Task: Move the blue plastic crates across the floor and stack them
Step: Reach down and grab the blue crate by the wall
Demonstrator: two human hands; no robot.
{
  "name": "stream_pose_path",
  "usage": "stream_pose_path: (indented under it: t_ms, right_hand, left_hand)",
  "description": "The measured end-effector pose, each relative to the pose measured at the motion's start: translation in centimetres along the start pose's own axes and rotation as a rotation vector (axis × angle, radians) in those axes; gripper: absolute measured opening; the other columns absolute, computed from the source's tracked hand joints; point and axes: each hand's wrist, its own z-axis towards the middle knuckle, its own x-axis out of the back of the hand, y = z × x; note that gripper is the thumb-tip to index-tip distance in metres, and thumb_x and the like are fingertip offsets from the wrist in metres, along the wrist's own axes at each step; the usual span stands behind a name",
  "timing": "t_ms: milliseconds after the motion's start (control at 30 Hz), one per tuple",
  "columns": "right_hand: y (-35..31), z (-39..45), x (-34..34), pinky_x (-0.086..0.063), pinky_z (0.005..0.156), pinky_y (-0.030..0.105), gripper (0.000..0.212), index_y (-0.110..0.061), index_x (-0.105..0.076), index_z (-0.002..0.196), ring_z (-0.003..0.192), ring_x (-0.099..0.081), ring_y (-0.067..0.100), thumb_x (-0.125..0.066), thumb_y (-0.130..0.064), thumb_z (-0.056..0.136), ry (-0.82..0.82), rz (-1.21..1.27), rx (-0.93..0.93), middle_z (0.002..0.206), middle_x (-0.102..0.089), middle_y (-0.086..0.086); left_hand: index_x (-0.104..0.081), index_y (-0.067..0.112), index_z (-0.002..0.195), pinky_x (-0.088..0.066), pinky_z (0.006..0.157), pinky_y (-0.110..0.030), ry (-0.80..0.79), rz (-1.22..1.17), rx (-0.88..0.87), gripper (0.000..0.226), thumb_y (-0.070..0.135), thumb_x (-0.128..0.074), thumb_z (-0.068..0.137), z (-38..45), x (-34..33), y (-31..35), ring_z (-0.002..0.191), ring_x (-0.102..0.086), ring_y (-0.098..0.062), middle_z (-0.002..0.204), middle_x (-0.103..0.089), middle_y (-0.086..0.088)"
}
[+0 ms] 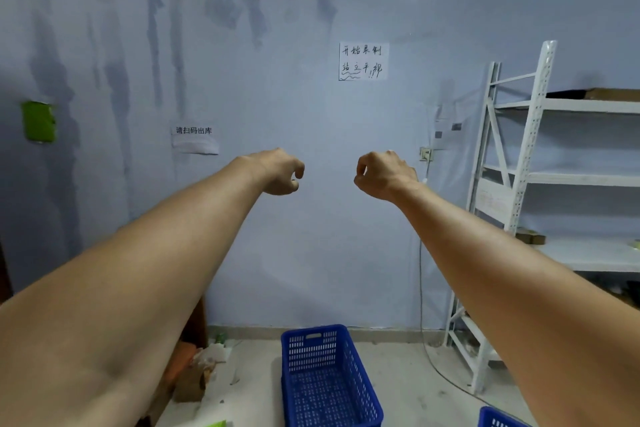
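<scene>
A blue plastic crate [327,378] with slotted walls stands empty on the concrete floor near the wall, low in the middle of the view. The corner of a second blue crate [498,419] shows at the bottom edge to the right. Both my arms are stretched out forward at chest height, far above the crates. My left hand [280,172] and my right hand [382,175] hang with the fingers curled loosely inward, holding nothing.
A white metal shelf rack [540,184] stands at the right against the pale blue wall, with a cable [420,288] running down beside it. Crumpled cardboard and scraps [199,374] lie on the floor at the left. Paper notices hang on the wall.
</scene>
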Motion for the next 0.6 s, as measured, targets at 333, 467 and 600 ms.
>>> stream_pose_path:
  t_ms: [333,467,600]
  right_hand:
    - [2.0,8.5,-8.8,-0.048,0.072,0.031,0.025,-0.015,-0.072,0.100,0.096,-0.063,0.035,-0.053,-0.014,0.084,-0.061,0.049,0.017,0.106,-0.063,0.010]
    - [2.3,12.8,-13.2,-0.052,0.071,0.032,0.024,-0.012,-0.071,0.096,0.097,-0.064,0.035,-0.052,-0.013,0.080,-0.079,0.056,0.024,0.102,-0.066,0.011]
    - [2.5,17.4,-18.3,-0.058,0.077,0.036,0.024,-0.014,-0.070,0.091,0.095,-0.065,0.036,-0.050,-0.015,0.078,-0.109,0.064,0.013,0.099,-0.066,0.010]
  left_hand:
    - [-0.060,0.034,0.122,-0.052,0.091,-0.042,-0.039,0.038,-0.045,0.037,0.038,-0.047,0.087,9.9,-3.9,-0.3,0.106,-0.061,-0.028,0.121,-0.062,-0.002]
    - [-0.058,0.032,0.127,-0.052,0.092,-0.043,-0.053,0.052,-0.053,0.039,0.038,-0.047,0.090,14.9,-7.4,-2.0,0.109,-0.060,-0.028,0.125,-0.060,-0.004]
    - [-0.051,0.034,0.135,-0.050,0.093,-0.043,-0.081,0.049,-0.093,0.044,0.035,-0.047,0.092,20.7,-11.6,-4.5,0.114,-0.057,-0.027,0.129,-0.061,-0.003]
